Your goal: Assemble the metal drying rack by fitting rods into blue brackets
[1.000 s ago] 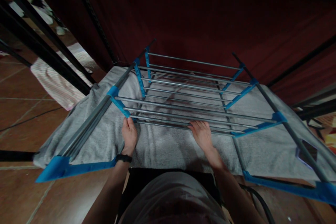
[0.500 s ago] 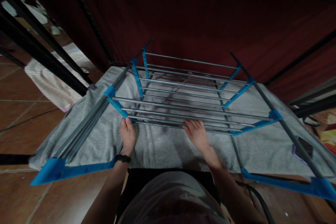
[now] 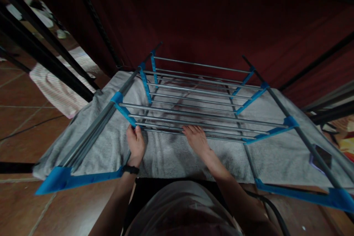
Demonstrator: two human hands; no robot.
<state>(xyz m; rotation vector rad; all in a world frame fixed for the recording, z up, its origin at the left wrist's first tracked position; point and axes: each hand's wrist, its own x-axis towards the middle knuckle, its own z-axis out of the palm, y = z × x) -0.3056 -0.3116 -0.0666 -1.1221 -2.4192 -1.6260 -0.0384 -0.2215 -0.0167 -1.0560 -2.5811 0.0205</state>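
A rack of grey metal rods point(image 3: 204, 115) with blue plastic brackets, like a clothes drying rack, lies across a grey cloth point(image 3: 168, 158). My left hand point(image 3: 136, 144) is closed on the near end of the left blue bracket point(image 3: 125, 113), thumb and fingers at its tip; the palm side is hidden. Farther right, my right hand point(image 3: 197, 140) lies with its fingers stretched over the lowest front rods, touching them. Thick side tubes point(image 3: 91, 132) run along the left, ending in a blue corner piece point(image 3: 56, 180) near me.
A phone-like device point(image 3: 320, 158) lies on the cloth under the right side tube. Black metal posts point(image 3: 52, 51) stand at the left, beside a striped cloth point(image 3: 58, 88) hanging down. Behind the rack hangs a dark red curtain point(image 3: 199, 18). Tiled floor point(image 3: 24, 214) shows lower left.
My right hand has slid left along the front rods, nearer my left hand. My left hand stays at the bracket's end. The view has shifted slightly.
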